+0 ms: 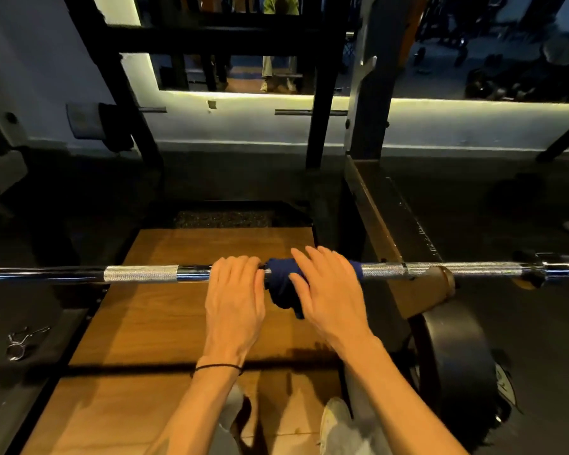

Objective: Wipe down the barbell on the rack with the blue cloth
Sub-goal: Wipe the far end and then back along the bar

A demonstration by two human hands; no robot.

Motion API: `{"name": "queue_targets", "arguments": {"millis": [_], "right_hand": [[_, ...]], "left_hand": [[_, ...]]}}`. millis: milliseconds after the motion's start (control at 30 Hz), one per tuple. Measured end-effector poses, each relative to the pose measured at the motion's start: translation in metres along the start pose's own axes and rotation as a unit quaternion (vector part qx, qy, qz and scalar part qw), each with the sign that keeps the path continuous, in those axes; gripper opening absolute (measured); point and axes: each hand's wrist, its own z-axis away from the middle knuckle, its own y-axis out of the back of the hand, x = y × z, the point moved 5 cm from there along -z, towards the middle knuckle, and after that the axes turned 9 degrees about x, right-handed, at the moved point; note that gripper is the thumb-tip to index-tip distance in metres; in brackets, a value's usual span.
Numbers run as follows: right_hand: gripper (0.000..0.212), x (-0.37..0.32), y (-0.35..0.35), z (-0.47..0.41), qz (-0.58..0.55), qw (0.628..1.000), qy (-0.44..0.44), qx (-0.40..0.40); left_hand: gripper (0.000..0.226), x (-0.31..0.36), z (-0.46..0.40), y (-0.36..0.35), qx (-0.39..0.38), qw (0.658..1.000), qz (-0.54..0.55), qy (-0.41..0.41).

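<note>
The chrome barbell (142,273) runs left to right across the view at about waist height, with knurled bands along it. My left hand (234,300) lies over the bar near its middle, fingers curled over the top. Just to its right the dark blue cloth (281,287) is wrapped around the bar and hangs below it. My right hand (329,297) covers the cloth and holds it against the bar, fingers curving over the top. The bar's right part rests on a rack arm (437,284).
A wooden platform (178,323) lies below the bar. A black weight plate (454,356) stands at the right. The black rack uprights (322,110) rise behind, before a mirrored wall. A metal spring collar (20,343) lies on the dark floor at left.
</note>
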Motion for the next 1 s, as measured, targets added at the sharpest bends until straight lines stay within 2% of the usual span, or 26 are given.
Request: {"name": "queue_targets", "arguments": {"millis": [100,167,267,333,400,500,567,667,733,800,933,1000], "right_hand": [[0.037,0.055,0.025,0.0,0.013,0.992,-0.097,0.079],[0.041,0.076,0.028,0.009,0.045,0.98,-0.174,0.084],[0.043,0.056,0.016,0.015,0.087,0.959,-0.253,0.09],[0.037,0.009,0.001,0.007,0.058,0.975,-0.201,0.07],[0.039,-0.044,-0.015,0.003,0.022,0.997,-0.069,0.029],[0.043,-0.046,-0.015,-0.007,-0.008,0.999,0.034,-0.007],[0.038,-0.01,-0.001,-0.005,-0.007,1.0,0.021,0.014],[0.031,0.06,0.022,0.006,0.027,0.991,-0.11,0.071],[0.031,0.072,0.022,0.011,0.058,0.981,-0.172,0.068],[0.033,0.053,0.015,0.007,0.085,0.973,-0.204,0.058],[0.033,-0.026,-0.009,-0.005,0.052,0.988,-0.141,0.021],[0.032,-0.04,-0.015,-0.011,0.045,0.992,-0.114,0.006]], "left_hand": [[0.024,-0.001,0.008,-0.002,0.013,0.999,0.015,0.027],[0.024,0.001,0.013,-0.001,0.033,0.998,0.035,0.039],[0.029,0.003,0.016,-0.002,0.05,0.995,0.06,0.056],[0.031,0.002,0.019,-0.004,0.051,0.995,0.071,0.057],[0.034,0.001,0.019,-0.002,0.04,0.994,0.085,0.053],[0.046,-0.001,0.019,0.002,0.0,0.995,0.089,0.036],[0.054,-0.003,0.018,0.005,-0.025,0.997,0.072,0.024],[0.053,-0.005,0.016,0.007,-0.053,0.998,0.037,0.014],[0.049,-0.007,0.012,0.009,-0.064,0.998,0.02,0.011],[0.044,-0.009,0.007,0.011,-0.072,0.997,0.003,0.008],[0.027,-0.012,-0.021,0.016,-0.087,0.996,0.0,-0.027],[0.024,-0.024,-0.047,0.017,-0.102,0.994,-0.019,-0.035]]}}
